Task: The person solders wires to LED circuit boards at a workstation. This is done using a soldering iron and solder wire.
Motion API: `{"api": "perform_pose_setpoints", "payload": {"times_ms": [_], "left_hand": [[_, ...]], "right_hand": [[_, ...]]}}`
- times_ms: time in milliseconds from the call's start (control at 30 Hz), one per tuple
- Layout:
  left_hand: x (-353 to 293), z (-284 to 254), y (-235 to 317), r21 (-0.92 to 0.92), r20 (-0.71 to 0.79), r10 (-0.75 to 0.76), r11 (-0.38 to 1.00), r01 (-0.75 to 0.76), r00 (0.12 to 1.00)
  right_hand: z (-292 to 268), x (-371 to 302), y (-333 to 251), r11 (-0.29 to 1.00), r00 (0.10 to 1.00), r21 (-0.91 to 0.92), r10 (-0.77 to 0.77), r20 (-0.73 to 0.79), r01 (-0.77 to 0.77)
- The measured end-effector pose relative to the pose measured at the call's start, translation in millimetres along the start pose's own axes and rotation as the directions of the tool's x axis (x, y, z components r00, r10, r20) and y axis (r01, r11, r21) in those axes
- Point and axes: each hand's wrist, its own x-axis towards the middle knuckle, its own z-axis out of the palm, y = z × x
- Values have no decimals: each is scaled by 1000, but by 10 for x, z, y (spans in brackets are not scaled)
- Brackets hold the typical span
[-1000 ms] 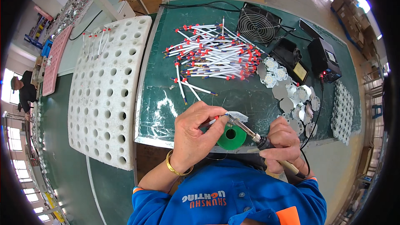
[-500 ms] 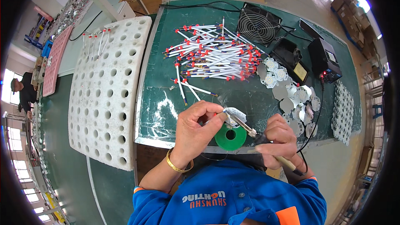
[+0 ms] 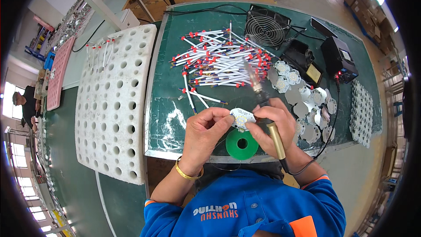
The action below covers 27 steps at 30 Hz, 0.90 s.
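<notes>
Between my two hands is a white LED board (image 3: 242, 119), its dotted face turned up. The thumb and fingers of my left hand (image 3: 202, 134) pinch its left edge. My right hand (image 3: 283, 125) grips a soldering iron (image 3: 276, 139) and steadies the board's right edge with thumb and fingertips. The iron's tip, blurred, points away over the near side of a pile of white cables (image 3: 219, 63) with red collars. Just below the board lies a green spool (image 3: 249, 152) with thin wire, at the table's near edge.
Loose LED boards and grey discs (image 3: 302, 110) lie to the right, beside a stacked panel of boards (image 3: 362, 114). Behind stand a fan (image 3: 266, 29), a black iron holder with yellow sponge (image 3: 314, 73) and a black power box (image 3: 340, 60). A white perforated foam board (image 3: 112, 105) fills the left.
The soldering iron has swung away from the board, its tip now pointing to the far side. My right hand has moved left and taken the board's right edge. The board's face shows more fully.
</notes>
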Motion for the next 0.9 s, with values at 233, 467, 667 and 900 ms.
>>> {"api": "perform_pose_setpoints", "payload": {"times_ms": [233, 467, 667, 900], "left_hand": [[49, -44, 27, -79, 197, 30, 997, -15, 980], [96, -116, -24, 85, 181, 213, 969, -231, 960], [233, -183, -110, -52, 336, 190, 982, -183, 923], [252, -163, -124, -59, 408, 113, 994, -97, 906]], "right_hand": [[36, 2, -4, 1000, 999, -11, 27, -41, -27], [-69, 38, -12, 984, 995, 159, 76, 64, -85], [-16, -23, -53, 860, 957, 419, 252, 145, -290], [56, -17, -101, 820, 946, 475, 304, 113, -320]]}}
